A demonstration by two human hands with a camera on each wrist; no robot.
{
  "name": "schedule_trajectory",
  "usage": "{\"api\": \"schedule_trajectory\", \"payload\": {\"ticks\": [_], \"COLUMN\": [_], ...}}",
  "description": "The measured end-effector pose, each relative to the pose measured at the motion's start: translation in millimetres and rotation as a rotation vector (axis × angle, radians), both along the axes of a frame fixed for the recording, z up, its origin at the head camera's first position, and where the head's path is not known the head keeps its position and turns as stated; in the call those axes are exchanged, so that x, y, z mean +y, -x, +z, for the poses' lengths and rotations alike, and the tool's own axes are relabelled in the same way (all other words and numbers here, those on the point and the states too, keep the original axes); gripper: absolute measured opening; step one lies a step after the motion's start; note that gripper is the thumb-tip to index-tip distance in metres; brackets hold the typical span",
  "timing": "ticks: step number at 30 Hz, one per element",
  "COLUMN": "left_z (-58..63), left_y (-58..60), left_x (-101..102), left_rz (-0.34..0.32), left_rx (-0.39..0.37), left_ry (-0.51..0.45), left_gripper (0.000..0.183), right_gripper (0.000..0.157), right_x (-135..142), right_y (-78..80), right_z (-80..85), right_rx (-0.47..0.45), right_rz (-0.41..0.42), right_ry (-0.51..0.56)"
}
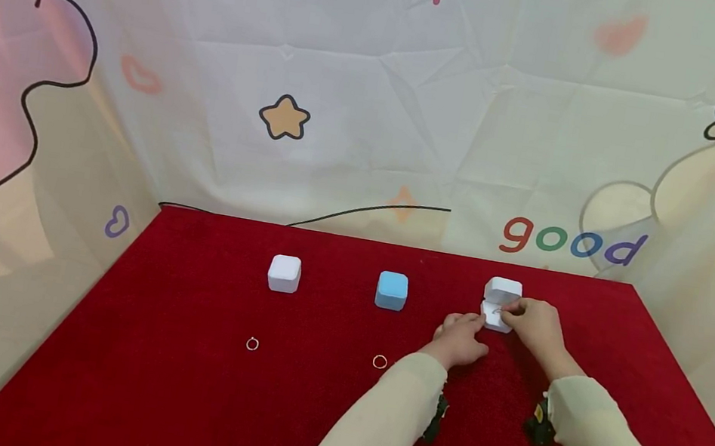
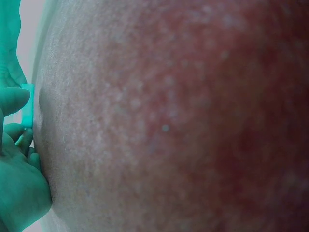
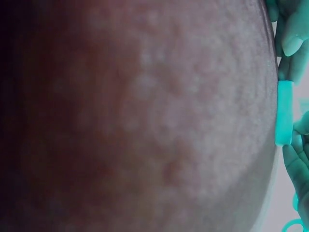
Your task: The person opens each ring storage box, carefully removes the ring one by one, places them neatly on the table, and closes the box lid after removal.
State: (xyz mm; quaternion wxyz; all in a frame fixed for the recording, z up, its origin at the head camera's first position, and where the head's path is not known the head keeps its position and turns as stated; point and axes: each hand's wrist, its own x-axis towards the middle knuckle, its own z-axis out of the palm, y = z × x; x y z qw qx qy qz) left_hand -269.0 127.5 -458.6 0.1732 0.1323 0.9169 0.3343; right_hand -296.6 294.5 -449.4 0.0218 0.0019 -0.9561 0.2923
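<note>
A small white ring box (image 1: 496,323) stands with its lid raised at the back right of the red cloth. My right hand (image 1: 538,326) reaches over its right side, and thumb and forefinger pinch a ring (image 1: 497,311) at the white insert. Fingers partly cover that ring. On the box's left side, my left hand (image 1: 459,339) touches it with its fingertips, the thumb held apart. The left wrist view catches the left hand (image 2: 21,186) beside the box edge (image 2: 28,108). In the right wrist view the box (image 3: 284,113) sits between both hands.
A closed white box (image 1: 285,274) and a closed light-blue box (image 1: 392,291) stand in line to the left. In front of them lie two rings, one at left (image 1: 253,339) and another ring (image 1: 380,356) near the left sleeve. A printed curtain (image 1: 361,101) hangs behind the red cloth (image 1: 171,380).
</note>
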Motion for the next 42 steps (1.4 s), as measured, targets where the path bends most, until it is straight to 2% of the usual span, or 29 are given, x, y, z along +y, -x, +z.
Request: {"api": "schedule_trajectory", "payload": {"ticks": [23,37,42], "left_z": [2.9,-5.8,-2.2], "left_y": [-4.3,4.6,2.8], "left_x": [-2.1,4.1,1.6], "left_rz": [0.001,0.003,0.002], "left_rx": [0.01,-0.011,-0.011], "left_ry": [0.01,0.038,0.024], "left_gripper": [0.058,0.058,0.058], "right_gripper": [0.025,0.028,0.029], "right_x": [2.6,3.6,5.2], "right_y": [0.0,-1.7,-0.1], "right_z": [-1.0,2.7,2.5], "right_rx": [0.002,-0.004,-0.025], "right_rz": [-0.021,-0.018,-0.031], "right_ry": [0.03,0.039,0.056]}}
